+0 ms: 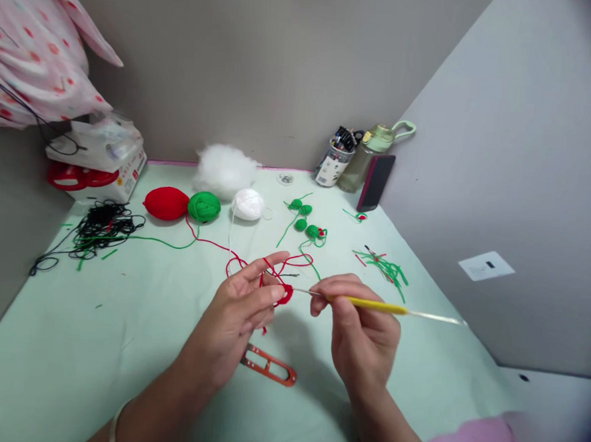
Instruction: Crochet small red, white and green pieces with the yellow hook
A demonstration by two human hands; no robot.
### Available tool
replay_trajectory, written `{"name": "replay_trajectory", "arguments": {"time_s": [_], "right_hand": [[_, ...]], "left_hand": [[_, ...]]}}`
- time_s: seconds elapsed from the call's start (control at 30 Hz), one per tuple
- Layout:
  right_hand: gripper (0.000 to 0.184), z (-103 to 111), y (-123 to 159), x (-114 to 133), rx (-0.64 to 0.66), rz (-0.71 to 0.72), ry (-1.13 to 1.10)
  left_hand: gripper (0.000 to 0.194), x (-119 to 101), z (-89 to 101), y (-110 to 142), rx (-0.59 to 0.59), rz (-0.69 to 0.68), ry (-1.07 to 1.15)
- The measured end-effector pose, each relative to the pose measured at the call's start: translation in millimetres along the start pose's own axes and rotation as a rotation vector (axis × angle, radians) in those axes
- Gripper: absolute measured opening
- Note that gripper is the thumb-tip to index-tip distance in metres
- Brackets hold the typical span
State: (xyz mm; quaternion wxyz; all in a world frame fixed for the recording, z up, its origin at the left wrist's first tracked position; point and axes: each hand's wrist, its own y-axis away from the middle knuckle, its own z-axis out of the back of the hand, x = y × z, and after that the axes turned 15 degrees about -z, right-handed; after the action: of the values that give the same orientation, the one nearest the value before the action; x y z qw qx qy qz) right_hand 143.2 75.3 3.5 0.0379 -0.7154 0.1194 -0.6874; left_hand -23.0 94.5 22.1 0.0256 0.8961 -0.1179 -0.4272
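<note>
Between its thumb and fingers my left hand [243, 304] pinches a small red crochet piece [285, 295]. Red yarn runs over the raised index finger and loops back onto the table. My right hand [361, 332] is closed around the yellow grip of a crochet hook [378, 306], whose thin metal tip meets the red piece. Whether a loop sits on the tip is too small to tell. Beneath my hands lies a pair of orange thread snips [269, 365]. The red yarn ball [166, 203] rests farther back on the left.
Beside the red ball are a green yarn ball [204, 207], a white yarn ball [248, 205] and fluffy stuffing [226, 170]. Black yarn [105, 226] lies tangled at left. Green crocheted pieces [301, 225] and yarn scraps [387, 270] lie right, before a bottle [359, 165] and phone [376, 182].
</note>
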Motion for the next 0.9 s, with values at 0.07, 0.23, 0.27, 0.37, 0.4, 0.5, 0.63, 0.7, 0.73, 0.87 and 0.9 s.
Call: {"name": "replay_trajectory", "arguments": {"time_s": [0.07,0.23,0.27,0.37,0.4,0.5,0.63,0.7,0.73,0.87,0.9], "right_hand": [[0.017,-2,-3,0,0.036,-0.097,-0.125],[0.016,-3,-2,-1,0.044,-0.080,-0.055],[0.017,-3,-1,0,0.040,-0.054,-0.012],[0.017,-3,0,3,0.043,-0.001,0.085],[0.016,-2,0,3,0.050,-0.003,0.081],[0.015,-1,-2,-1,0.090,-0.085,-0.069],[0.014,1,-8,-3,0.107,-0.221,-0.294],[0.015,2,-10,-1,0.085,-0.284,-0.341],[0.016,2,-12,1,0.082,-0.323,-0.357],[0.022,4,-17,7,0.099,-0.484,-0.401],[0.023,4,-18,7,0.100,-0.510,-0.410]], "left_hand": [[0.045,1,-1.2,1,0.023,-0.030,-0.063],[0.043,8,-3.3,5,0.049,-0.088,-0.198],[0.043,8,-3.3,5,0.051,-0.088,-0.211],[0.052,7,-2.9,5,0.073,-0.050,-0.184],[0.057,7,-2.7,5,0.075,-0.034,-0.161],[0.066,5,-1.9,4,0.088,0.009,-0.095],[0.062,4,0.8,3,0.130,0.052,-0.001],[0.059,3,2.3,2,0.149,0.084,0.043],[0.058,3,2.9,2,0.164,0.104,0.065],[0.047,2,4.1,1,0.227,0.170,0.140],[0.044,2,4.0,1,0.230,0.170,0.149]]}}
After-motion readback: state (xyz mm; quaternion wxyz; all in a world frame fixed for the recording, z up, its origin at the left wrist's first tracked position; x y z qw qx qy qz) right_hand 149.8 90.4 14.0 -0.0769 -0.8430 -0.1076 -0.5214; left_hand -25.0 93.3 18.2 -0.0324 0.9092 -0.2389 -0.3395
